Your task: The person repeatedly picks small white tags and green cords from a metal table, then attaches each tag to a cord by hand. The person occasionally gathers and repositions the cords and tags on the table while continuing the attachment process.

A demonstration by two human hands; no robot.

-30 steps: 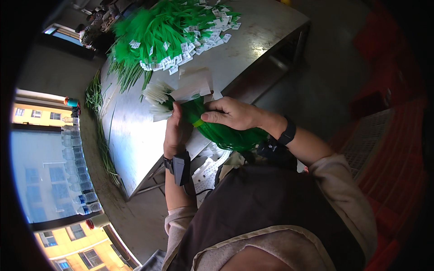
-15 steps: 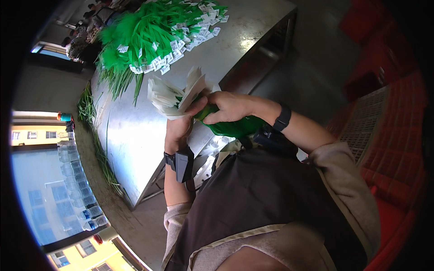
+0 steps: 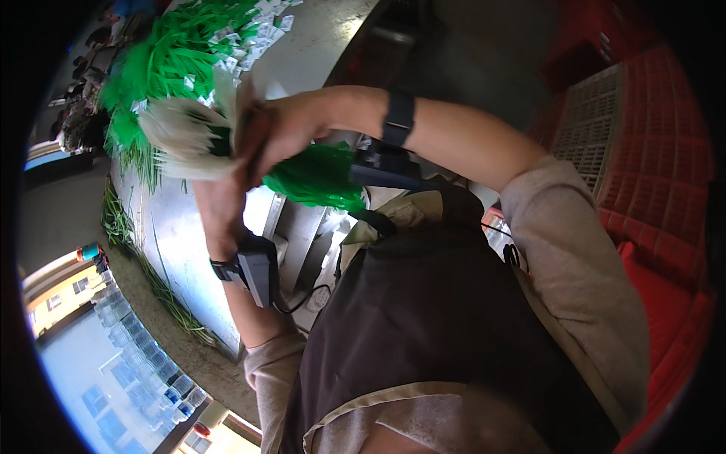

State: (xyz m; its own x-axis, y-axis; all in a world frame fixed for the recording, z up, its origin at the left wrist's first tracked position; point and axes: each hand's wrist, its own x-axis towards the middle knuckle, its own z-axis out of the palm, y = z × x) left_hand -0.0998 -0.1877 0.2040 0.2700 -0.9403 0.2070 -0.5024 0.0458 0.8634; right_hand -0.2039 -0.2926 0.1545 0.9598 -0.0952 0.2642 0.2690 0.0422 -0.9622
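My left hand (image 3: 218,206) is closed around the neck of a bundle, just below a fan of white tags (image 3: 178,136). My right hand (image 3: 283,129) grips the same bundle from the other side, and the two hands meet there. Shiny green plastic (image 3: 318,175) hangs from the bundle under my right wrist, toward my apron. Motion blurs the fingers and the tags, so single fingers are hard to make out. Both hands are above the near part of a metal table (image 3: 170,234).
A heap of green plastic strands (image 3: 162,64) with white tags lies on the table's far part. Green stalks (image 3: 178,303) lie along the left ledge, by a row of clear plastic bottles (image 3: 140,340). Red crates (image 3: 643,144) stand at right. Other people (image 3: 83,106) are at far left.
Both hands have moved left with the bundle, my right arm reaching farther across. The head view has shifted, and the heap of green strands now appears farther left and higher.
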